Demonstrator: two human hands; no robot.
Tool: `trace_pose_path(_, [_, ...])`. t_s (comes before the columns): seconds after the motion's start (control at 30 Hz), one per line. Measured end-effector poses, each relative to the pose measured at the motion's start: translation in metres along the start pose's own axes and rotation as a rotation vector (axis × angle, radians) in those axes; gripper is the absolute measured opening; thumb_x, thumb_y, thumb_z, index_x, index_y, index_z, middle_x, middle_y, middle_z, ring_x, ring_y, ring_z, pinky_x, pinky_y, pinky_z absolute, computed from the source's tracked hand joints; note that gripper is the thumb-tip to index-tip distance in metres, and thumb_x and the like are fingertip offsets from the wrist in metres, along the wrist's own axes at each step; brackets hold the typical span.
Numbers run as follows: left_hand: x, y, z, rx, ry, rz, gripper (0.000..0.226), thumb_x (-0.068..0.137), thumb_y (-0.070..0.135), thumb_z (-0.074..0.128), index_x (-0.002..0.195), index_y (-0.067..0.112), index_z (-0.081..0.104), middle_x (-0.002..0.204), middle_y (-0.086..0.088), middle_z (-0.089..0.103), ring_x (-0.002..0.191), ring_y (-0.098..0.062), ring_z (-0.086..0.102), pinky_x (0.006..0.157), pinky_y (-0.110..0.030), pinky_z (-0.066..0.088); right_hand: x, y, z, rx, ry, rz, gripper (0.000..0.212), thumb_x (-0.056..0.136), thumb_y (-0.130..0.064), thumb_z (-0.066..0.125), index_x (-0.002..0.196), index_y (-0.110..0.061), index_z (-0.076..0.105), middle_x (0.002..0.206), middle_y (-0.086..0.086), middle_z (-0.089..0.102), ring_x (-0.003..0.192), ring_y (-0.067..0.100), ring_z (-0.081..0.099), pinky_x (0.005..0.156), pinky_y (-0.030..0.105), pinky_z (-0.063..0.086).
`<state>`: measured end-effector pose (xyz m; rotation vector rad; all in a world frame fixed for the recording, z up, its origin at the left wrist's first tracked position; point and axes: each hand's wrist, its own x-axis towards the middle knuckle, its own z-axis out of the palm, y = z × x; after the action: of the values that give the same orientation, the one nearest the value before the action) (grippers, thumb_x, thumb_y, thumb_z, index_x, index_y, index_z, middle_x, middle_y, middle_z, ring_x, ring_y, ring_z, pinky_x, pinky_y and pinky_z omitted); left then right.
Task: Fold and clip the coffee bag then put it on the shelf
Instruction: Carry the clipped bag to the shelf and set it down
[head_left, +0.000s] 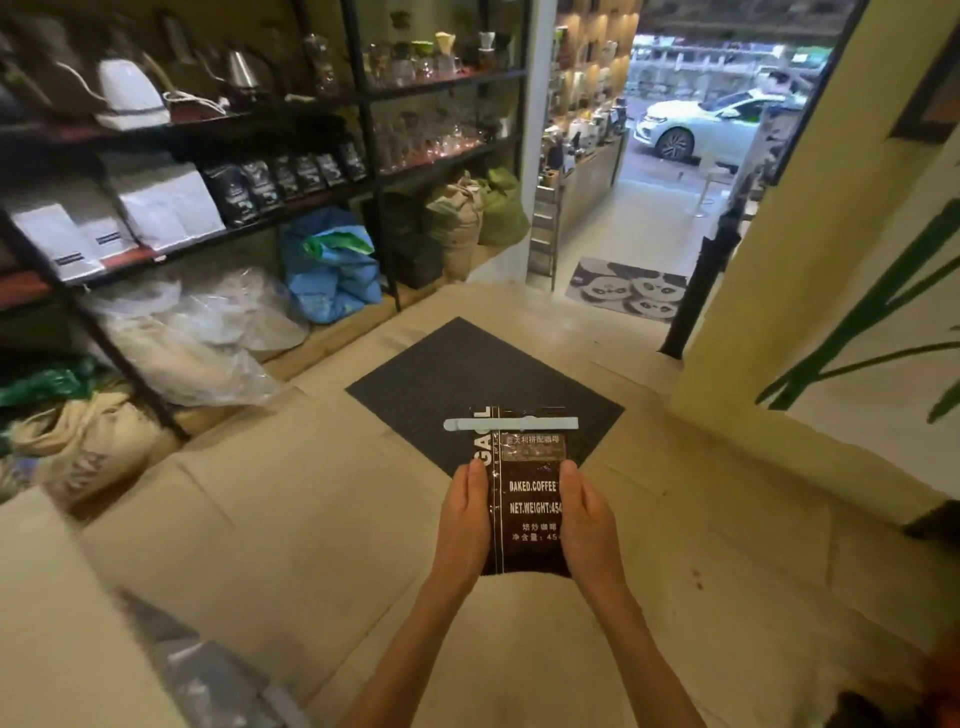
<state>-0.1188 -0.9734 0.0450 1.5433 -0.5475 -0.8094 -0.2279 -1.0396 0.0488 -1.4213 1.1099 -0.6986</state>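
Coffee bag (527, 499): black, with white print reading "BAKED.COFFEE" and "NET.WEIGHT", held upright in mid-air at lower centre of the frame, above the floor.
Clip (511, 424): a pale blue bar lying straight across the top of the bag, both ends jutting past the bag's sides.
Left hand (464, 525): pressed flat along the bag's left edge, fingers (475, 480) stretched upward and clasping the bag.
Right hand (587, 519): pressed along the bag's right edge, fingers likewise extended, gripping the bag from the opposite side.
Shelf (363, 119): a black metal rack filling the upper left of the frame, well apart from the bag.
Shelf contents: white bags (161, 205) and a row of small black bags (291, 179) on the middle tier; kettles and glassware above.
Floor mat (467, 374): dark, ribbed, at centre frame behind the bag.
Sacks (457, 218): burlap and plastic, under the shelf.
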Motion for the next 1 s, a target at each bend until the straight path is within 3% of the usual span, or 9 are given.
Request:
trace_pose_path(0.17, [0.093, 0.010, -0.041, -0.007, 0.203, 0.005, 0.027, 0.104, 0.041, 0.032, 0.103, 0.026, 0.054, 0.101, -0.008, 0.069, 0.088, -0.019, 0.072, 0.074, -0.031, 0.060, 0.105, -0.020, 0.073, -0.011, -0.218, -0.007, 0.043, 0.100, -0.050, 0.037, 0.113, -0.018, 0.063, 0.097, 0.005, 0.073, 0.086, 0.015, 0.073, 0.069, 0.026, 0.055])
trace_pose_path(0.27, [0.143, 0.016, -0.076, -0.024, 0.371, 0.003, 0.025, 0.104, 0.041, 0.032, 0.102, 0.027, 0.053, 0.103, -0.011, 0.069, 0.091, -0.024, 0.072, 0.078, -0.036, 0.061, 0.159, -0.038, 0.128, -0.003, -0.393, 0.012, 0.040, 0.099, -0.051, 0.039, 0.115, -0.022, 0.060, 0.101, 0.005, 0.070, 0.091, 0.018, 0.072, 0.075, 0.034, 0.057])
trace_pose_path(0.5, [0.221, 0.044, -0.169, -0.117, 0.752, -0.021, 0.038, 0.105, 0.037, 0.034, 0.115, 0.006, 0.055, 0.097, -0.005, 0.068, 0.078, -0.005, 0.068, 0.060, -0.013, 0.054, 0.242, -0.096, 0.263, -0.047, -0.765, -0.081, 0.035, 0.101, -0.048, 0.038, 0.114, -0.023, 0.060, 0.102, 0.005, 0.069, 0.092, 0.018, 0.070, 0.070, 0.029, 0.053])
trace_pose_path(0.6, [0.245, 0.050, -0.215, -0.127, 0.910, -0.013, 0.038, 0.105, 0.037, 0.035, 0.113, 0.006, 0.057, 0.097, -0.005, 0.068, 0.080, -0.008, 0.069, 0.063, -0.016, 0.054, 0.259, -0.112, 0.328, -0.065, -0.907, -0.145, 0.027, 0.102, -0.045, 0.038, 0.103, -0.032, 0.062, 0.099, 0.003, 0.071, 0.091, 0.017, 0.070, 0.072, 0.030, 0.055])
trace_pose_path(0.73, [0.271, 0.051, -0.283, -0.130, 1.083, -0.024, 0.038, 0.104, 0.040, 0.036, 0.110, 0.010, 0.059, 0.103, -0.011, 0.070, 0.095, -0.025, 0.069, 0.077, -0.032, 0.056, 0.273, -0.126, 0.418, -0.078, -1.042, -0.199, 0.030, 0.102, -0.045, 0.038, 0.097, -0.034, 0.065, 0.096, 0.003, 0.074, 0.089, 0.016, 0.072, 0.079, 0.037, 0.059])
trace_pose_path(0.87, [0.298, 0.056, -0.362, -0.127, 1.184, -0.012, 0.037, 0.104, 0.040, 0.035, 0.114, 0.012, 0.058, 0.102, -0.007, 0.070, 0.088, -0.014, 0.070, 0.065, -0.018, 0.053, 0.278, -0.144, 0.513, -0.080, -1.141, -0.203, 0.038, 0.102, -0.046, 0.038, 0.106, -0.025, 0.068, 0.096, 0.001, 0.076, 0.089, 0.014, 0.073, 0.078, 0.035, 0.059])
trace_pose_path(1.0, [0.324, 0.059, -0.439, -0.140, 1.286, -0.002, 0.037, 0.104, 0.039, 0.035, 0.114, 0.011, 0.058, 0.098, -0.003, 0.070, 0.077, -0.003, 0.069, 0.059, -0.012, 0.051, 0.280, -0.164, 0.603, -0.098, -1.215, -0.209, 0.038, 0.102, -0.046, 0.038, 0.108, -0.023, 0.069, 0.098, 0.000, 0.075, 0.091, 0.012, 0.071, 0.076, 0.029, 0.055])
